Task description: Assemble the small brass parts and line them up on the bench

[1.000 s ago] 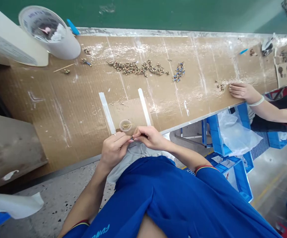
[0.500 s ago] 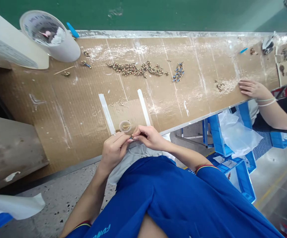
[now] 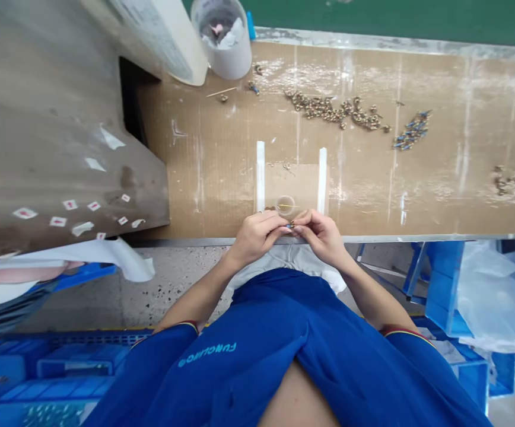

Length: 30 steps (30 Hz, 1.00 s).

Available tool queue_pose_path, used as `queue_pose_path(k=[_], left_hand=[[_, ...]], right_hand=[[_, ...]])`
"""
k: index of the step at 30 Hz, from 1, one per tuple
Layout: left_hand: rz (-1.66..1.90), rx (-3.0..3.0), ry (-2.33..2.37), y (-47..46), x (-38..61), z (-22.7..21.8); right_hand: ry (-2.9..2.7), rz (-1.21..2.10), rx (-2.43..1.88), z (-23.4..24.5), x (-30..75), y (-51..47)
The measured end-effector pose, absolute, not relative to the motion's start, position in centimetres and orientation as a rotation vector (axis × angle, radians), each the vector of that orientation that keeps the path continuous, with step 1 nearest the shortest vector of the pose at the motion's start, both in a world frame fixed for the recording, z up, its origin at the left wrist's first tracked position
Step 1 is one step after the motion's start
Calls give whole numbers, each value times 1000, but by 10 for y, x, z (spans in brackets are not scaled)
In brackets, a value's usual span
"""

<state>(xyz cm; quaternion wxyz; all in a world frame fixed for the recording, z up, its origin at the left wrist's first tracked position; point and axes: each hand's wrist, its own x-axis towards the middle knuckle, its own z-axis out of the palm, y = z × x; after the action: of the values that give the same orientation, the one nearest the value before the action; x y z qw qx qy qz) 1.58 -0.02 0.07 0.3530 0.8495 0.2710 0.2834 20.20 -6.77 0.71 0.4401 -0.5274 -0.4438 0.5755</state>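
Both hands meet at the table's front edge. Between the fingertips of my left hand (image 3: 257,236) is a small brass-and-blue metal piece (image 3: 290,225). My right hand (image 3: 322,237) pinches the same piece from the other side; its exact kind is too small to make out. Just beyond the fingers stands a small round clear cup (image 3: 285,205) with a thin stick (image 3: 289,206) across it. The cup is on a cardboard pad (image 3: 291,178) between two white tape strips.
A long pile of small brass pieces (image 3: 328,110) lies farther back, with a blue-and-brass pile (image 3: 412,130) to its right. At the back left stand a white tub (image 3: 231,59) and a loose stick (image 3: 221,92). Blue bins (image 3: 447,284) are below the table at right.
The camera view has turned and shifted right, so the table looks level and the co-worker's hand has left the picture. Both hands stay together on the small piece.
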Motion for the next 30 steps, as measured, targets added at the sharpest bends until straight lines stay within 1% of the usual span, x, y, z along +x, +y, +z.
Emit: queue_pose_path(k=[8, 14, 22, 27, 29, 30], left_hand=[[797, 2236, 674, -1, 16, -3], [718, 2312, 667, -1, 15, -6], [821, 2357, 631, 0, 15, -4], [783, 2311, 646, 3, 14, 4], [801, 2239, 680, 2, 12, 7], [818, 2202, 699, 2, 11, 8]], right_hand=[[-1180, 1359, -1338, 11, 198, -66], [-1278, 1349, -1392, 12, 199, -67], [-1281, 1323, -1399, 7, 196, -67], [-1215, 1373, -1354, 11, 192, -68], [-1206, 1332, -1376, 14, 202, -68], [-1205, 1261, -1416, 17, 213, -67]])
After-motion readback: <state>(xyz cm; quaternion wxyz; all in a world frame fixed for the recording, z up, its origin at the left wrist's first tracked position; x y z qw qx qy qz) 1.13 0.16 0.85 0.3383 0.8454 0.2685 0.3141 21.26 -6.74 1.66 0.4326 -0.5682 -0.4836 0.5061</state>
